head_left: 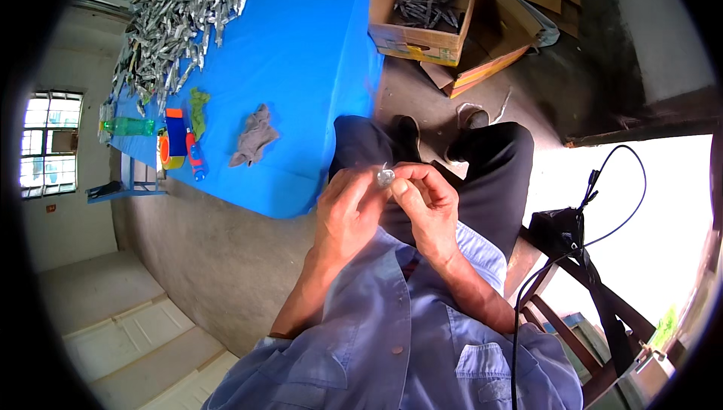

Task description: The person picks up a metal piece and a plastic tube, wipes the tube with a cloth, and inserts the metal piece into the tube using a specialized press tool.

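Observation:
Above my lap, my left hand (349, 203) and my right hand (428, 201) meet fingertip to fingertip. Pinched between them is a small shiny round silvery piece (385, 177); it is too small to tell its kind. A thin strand or edge seems to stick up from it. The thumb and forefinger of my right hand press on its right side, while the fingers of my left hand close on its left. Both hands stay clear of the blue-covered table (294, 71) ahead to the left.
On the table lie a heap of slim silvery pieces (177, 30), a grey rag (254, 137), a green bottle (134, 127), tape rolls (175, 139) and a red-and-blue tool (196, 160). A cardboard box (414, 43) holds similar pieces. A black cable (553, 261) hangs at my right.

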`<state>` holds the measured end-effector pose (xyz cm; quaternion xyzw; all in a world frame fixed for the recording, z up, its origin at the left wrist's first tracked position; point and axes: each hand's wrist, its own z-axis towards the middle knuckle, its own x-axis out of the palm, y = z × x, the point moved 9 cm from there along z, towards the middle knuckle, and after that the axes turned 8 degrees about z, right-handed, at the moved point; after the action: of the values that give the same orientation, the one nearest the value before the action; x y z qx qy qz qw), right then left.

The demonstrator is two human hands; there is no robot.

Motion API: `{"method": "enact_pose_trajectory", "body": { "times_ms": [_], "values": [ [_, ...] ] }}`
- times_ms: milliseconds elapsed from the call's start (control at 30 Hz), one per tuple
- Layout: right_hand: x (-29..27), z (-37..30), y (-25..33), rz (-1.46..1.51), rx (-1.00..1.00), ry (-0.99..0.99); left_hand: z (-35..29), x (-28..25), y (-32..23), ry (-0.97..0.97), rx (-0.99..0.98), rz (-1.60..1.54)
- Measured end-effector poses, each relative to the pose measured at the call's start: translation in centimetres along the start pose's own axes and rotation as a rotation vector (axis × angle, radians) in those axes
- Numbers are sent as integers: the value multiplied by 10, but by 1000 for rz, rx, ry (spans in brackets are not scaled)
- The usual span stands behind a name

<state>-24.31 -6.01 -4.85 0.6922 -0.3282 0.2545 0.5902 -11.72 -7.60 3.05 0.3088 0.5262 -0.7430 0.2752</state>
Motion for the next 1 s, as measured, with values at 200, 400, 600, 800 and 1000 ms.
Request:
{"method": "enact_pose_trajectory", "body": {
  "times_ms": [200,400,600,800,1000],
  "values": [
    [-10,-2,5,76,28,-45,1,8,-10,2,58,6],
    [-17,-1,17,51,82,-14,5,17,-25,76,162,83],
    [-28,-2,30,-52,102,58,6,30,-33,217,179,70],
    [-38,-9,37,-47,94,65,6,37,-37,218,114,-45],
    [-45,-14,31,31,64,51,1,44,-43,226,216,14]
  ]
}}
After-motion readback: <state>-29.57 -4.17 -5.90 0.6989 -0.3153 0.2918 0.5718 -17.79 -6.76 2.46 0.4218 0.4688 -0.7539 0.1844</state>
